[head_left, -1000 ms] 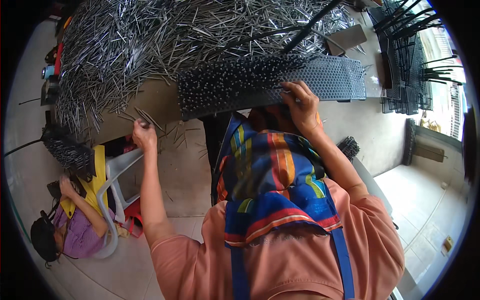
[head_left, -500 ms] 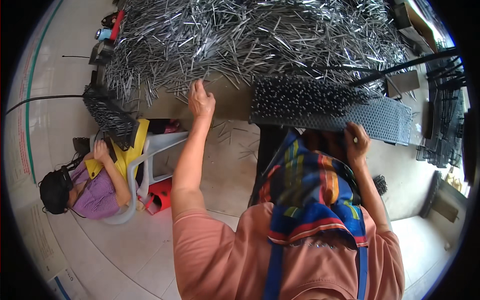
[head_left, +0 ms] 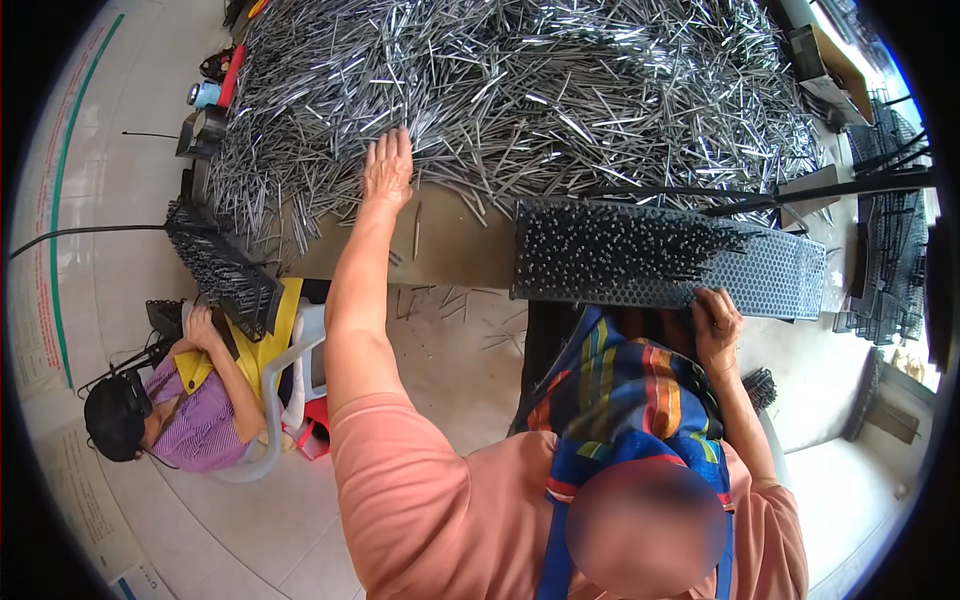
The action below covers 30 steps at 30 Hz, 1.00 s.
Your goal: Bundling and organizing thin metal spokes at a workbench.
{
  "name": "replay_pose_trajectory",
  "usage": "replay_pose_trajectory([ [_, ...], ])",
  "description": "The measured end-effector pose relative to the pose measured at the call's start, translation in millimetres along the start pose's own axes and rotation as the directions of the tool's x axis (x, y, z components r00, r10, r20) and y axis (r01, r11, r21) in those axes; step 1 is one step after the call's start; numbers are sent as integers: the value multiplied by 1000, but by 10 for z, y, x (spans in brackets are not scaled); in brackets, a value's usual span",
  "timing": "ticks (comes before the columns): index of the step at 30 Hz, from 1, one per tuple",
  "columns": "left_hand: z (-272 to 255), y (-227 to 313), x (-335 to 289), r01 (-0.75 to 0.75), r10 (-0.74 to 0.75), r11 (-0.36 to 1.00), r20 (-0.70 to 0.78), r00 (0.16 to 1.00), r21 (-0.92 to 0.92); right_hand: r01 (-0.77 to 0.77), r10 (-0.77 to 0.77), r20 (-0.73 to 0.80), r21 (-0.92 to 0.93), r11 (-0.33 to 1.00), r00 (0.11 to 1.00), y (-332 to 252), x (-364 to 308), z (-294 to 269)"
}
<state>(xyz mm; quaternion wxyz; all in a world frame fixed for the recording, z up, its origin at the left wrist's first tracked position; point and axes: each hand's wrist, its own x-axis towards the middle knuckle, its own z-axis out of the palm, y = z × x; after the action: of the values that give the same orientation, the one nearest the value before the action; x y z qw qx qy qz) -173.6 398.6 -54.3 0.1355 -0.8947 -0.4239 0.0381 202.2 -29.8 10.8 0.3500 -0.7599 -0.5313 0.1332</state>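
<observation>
My left hand (head_left: 388, 172) reaches forward, its fingers stretched out flat onto the near edge of a big heap of thin silvery metal strips (head_left: 560, 110). A black honeycomb rack (head_left: 775, 270) lies tilted at the table's near edge. Dark rods (head_left: 620, 240) stand upright in its left and middle holes, while the holes at its right show bare. At the rack's near edge, my right hand (head_left: 716, 330) has its fingers curled together. Whatever those fingers pinch, if anything, is too small to make out.
To the left sits another person (head_left: 200, 410) in a striped top, beside a second rack (head_left: 225, 265) full of rods. Black bars (head_left: 820, 190) jut in from the right. An open cardboard box (head_left: 830, 75) stands at the far right, with stacked black racks (head_left: 888, 240) nearer.
My left hand has moved forward onto the strips, and its fingers have gone from curled to stretched out. The right hand stays by the rack's near edge with fingers curled.
</observation>
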Motion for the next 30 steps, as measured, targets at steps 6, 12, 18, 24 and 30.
replay_pose_trajectory([
  [6, -156, -7, 317, -106, 106, 994, 125, 986, -8, -40, 40, -7, -36, 999, 999, 26, 14, 52],
  [12, 68, -128, 167, -93, 90, 991, -27, 996, -95, -4, 3, -25, -71, 997, 1000, 20, 39, 92],
  [18, 90, -64, 82, -69, 61, 988, -63, 996, -138, 25, -28, -29, -98, 995, 999, 30, 29, 92],
  [24, 46, 3, -16, -136, 116, 978, -127, 985, -157, -11, 11, 3, -89, 996, 1000, -45, 40, 54],
  [30, 103, 89, -91, -224, 187, 961, -215, 959, -164, -6, 5, -7, -95, 995, 1000, -24, 72, 75],
])
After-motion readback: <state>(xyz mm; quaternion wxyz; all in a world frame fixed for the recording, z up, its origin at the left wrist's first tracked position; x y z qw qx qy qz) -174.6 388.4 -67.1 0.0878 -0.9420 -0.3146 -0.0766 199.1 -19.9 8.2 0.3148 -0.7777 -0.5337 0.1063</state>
